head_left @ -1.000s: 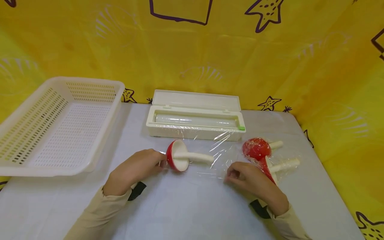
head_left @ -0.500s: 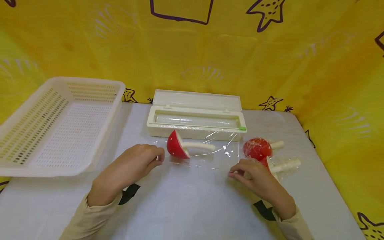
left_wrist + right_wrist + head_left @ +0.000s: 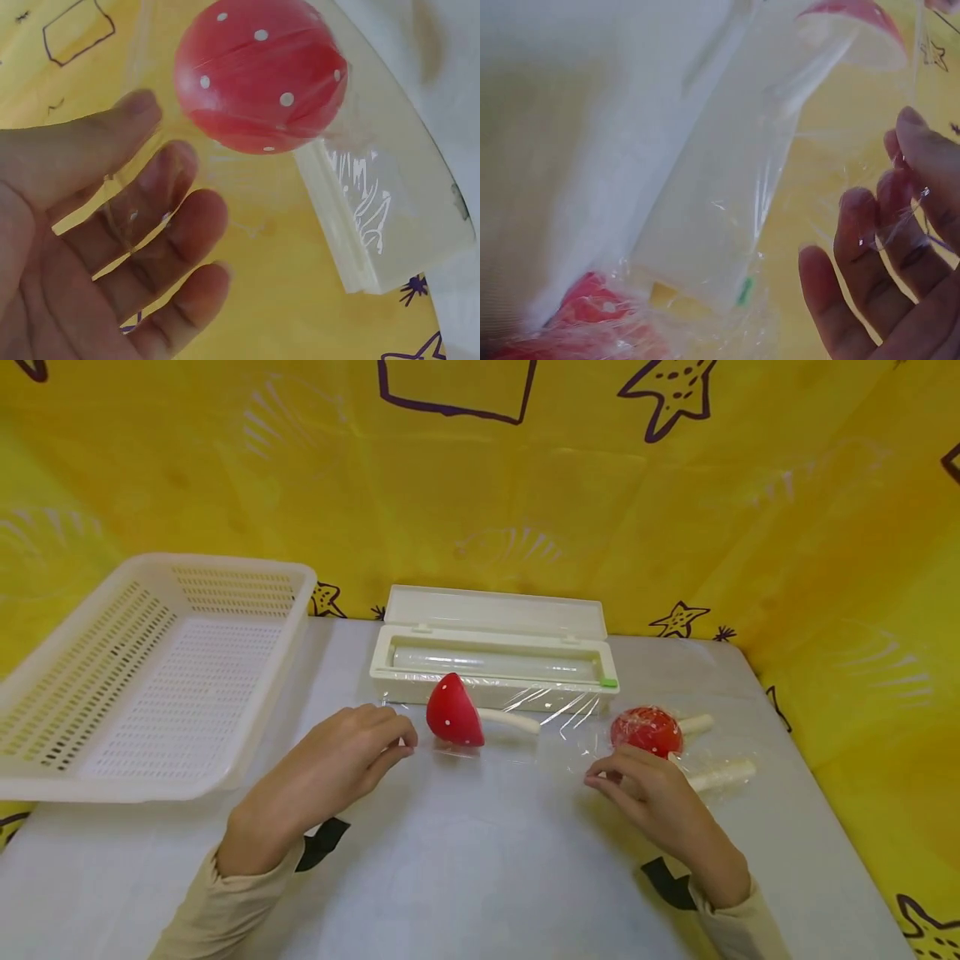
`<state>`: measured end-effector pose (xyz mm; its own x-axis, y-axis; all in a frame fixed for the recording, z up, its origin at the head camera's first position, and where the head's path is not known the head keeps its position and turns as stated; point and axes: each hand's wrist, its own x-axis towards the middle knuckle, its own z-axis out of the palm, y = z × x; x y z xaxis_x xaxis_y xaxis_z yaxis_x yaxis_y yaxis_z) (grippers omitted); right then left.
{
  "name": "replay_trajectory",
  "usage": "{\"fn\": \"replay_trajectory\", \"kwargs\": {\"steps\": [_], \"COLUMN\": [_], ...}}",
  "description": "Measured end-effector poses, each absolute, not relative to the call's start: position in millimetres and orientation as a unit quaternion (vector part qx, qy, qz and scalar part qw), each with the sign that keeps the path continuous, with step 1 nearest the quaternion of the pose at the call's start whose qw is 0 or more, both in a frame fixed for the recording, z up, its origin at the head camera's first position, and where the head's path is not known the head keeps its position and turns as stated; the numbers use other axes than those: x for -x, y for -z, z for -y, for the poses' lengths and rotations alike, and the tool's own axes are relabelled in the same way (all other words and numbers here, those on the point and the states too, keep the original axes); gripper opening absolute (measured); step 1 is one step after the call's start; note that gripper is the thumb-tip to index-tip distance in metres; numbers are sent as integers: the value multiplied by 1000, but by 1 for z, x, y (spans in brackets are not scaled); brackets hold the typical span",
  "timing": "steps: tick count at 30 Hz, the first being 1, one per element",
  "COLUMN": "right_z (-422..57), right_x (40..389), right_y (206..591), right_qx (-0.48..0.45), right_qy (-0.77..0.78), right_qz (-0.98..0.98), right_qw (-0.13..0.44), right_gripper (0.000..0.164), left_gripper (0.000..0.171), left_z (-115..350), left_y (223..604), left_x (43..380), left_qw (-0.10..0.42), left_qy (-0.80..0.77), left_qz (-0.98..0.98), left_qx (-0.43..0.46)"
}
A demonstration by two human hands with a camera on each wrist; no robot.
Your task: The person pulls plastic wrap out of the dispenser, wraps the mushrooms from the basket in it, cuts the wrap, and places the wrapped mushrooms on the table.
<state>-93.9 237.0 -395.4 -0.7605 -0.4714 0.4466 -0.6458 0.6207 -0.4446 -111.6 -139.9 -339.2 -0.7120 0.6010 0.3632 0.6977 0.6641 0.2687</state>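
A toy mushroom (image 3: 452, 714) with a white-dotted red cap and a white stem lies sideways on a sheet of clear cling film (image 3: 562, 731). Its cap points left and its stem right. My left hand (image 3: 330, 781) pinches the film's near left corner beside the cap; in the left wrist view the film (image 3: 169, 176) runs between thumb and fingers. To the right, my right hand (image 3: 663, 806) pinches the near right corner, with film (image 3: 900, 176) at its fingertips in the right wrist view. The sheet stretches back to a cream cling film dispenser (image 3: 540, 697), whose lid stands raised.
A film roll (image 3: 491, 662) sits inside the dispenser. Two wrapped mushrooms, one with its red cap (image 3: 647, 731) showing and one mostly its stem (image 3: 727, 773), lie by my right hand. A white slotted basket (image 3: 255, 710) stands left. Behind hangs a yellow patterned cloth (image 3: 480, 468).
The mushroom has moved away toward the dispenser and turned, so its dotted cap top now shows instead of the white underside. My left hand left the cap; both hands moved slightly forward with the film.
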Motion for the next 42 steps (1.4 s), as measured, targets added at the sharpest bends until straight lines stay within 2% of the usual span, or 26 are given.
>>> {"fn": "replay_trajectory", "kwargs": {"steps": [2,5,8,13,15,18,25,28,32,37,42], "right_z": [-235,-229,-223,-212,-208,-201,-185,-179,-172,-166,-163], "right_x": [96,101,106,118,124,132,148,154,158,163,167], "right_y": [392,388,384,380,379,380,380,380,382,392,403], "right_qx": [-307,-287,-250,-184,-161,-132,-105,-98,-91,-86,-148], "right_qy": [-296,-288,-279,-290,-303,-315,-330,-324,-330,-432,-448], "right_qz": [890,894,904,917,917,917,912,911,912,884,876], "right_qw": [160,189,205,201,201,205,221,235,227,158,96], "right_gripper": [11,19,18,11,10,10,14,15,16,20,21], "left_gripper": [16,18,18,15,14,10,12,14,15,15,16], "left_z": [140,139,136,131,129,127,126,124,119,111,103], "left_y": [341,344,350,361,364,367,360,359,361,367,373], "left_x": [113,117,121,128,129,132,145,152,159,163,166], "left_qw": [155,210,253,278,269,223,29,-17,-20,0,13], "left_qy": [198,201,206,209,210,232,417,484,534,559,554], "left_qz": [899,892,888,899,910,927,902,872,843,828,831], "left_qx": [358,347,324,266,236,192,104,77,60,51,43]}}
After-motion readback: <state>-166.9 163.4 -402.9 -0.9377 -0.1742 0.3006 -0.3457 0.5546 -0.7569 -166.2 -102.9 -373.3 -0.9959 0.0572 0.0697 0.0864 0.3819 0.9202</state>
